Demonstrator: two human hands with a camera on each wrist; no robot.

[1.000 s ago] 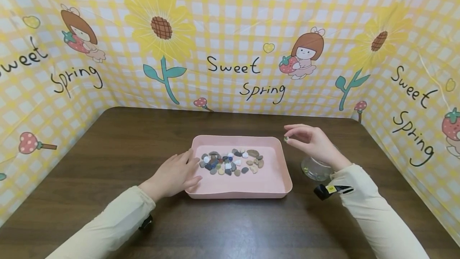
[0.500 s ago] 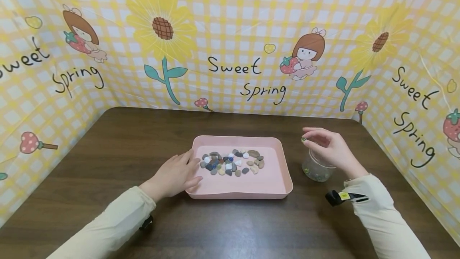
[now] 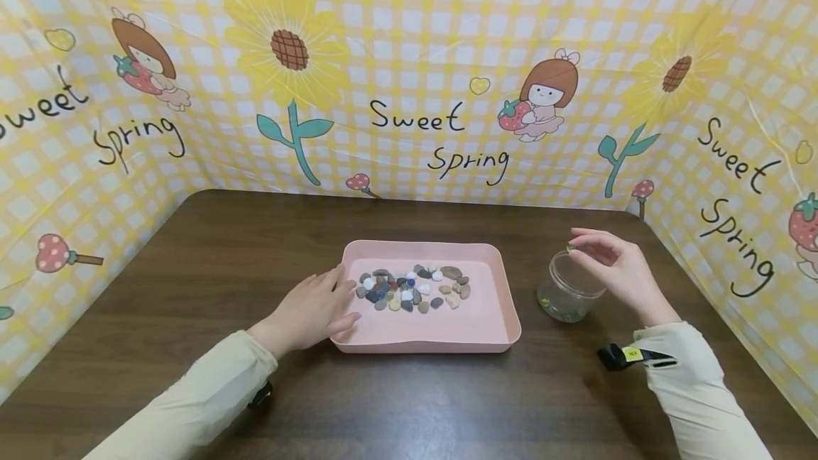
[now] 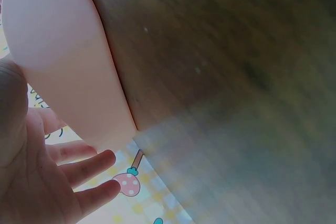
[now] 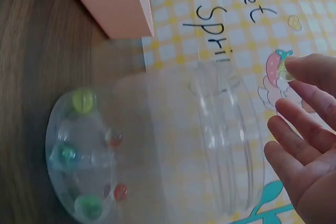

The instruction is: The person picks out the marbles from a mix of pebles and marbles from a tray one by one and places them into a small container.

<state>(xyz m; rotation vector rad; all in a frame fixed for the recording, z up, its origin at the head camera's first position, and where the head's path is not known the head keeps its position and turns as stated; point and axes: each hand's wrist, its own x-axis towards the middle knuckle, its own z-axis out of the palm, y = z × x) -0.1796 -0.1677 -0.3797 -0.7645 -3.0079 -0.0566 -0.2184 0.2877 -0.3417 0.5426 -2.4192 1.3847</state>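
My right hand (image 3: 616, 272) is above the mouth of a clear jar (image 3: 557, 297), at the right of the tray. Between thumb and forefinger it pinches a yellow-green marble (image 5: 285, 73), best seen in the right wrist view. The other fingers are loosely bent. Several marbles, among them a yellow one (image 5: 83, 101) and a green one (image 5: 88, 207), lie at the jar's bottom. My left hand (image 3: 307, 311) rests at the left edge of a pink tray (image 3: 476, 325), fingers spread over its rim. Grey, brown and white pebbles (image 3: 407, 297) lie in the tray, with a few blue pieces among them.
Everything stands on a dark wooden table (image 3: 409, 403). A yellow checked cloth (image 3: 409, 41) with printed flowers and figures hangs along the back and both sides. The tray stands a short gap to the left of the jar.
My right hand has moved right with the pinched marble, from beside the tray's right edge to above the jar's mouth. The left hand has stayed at the tray.
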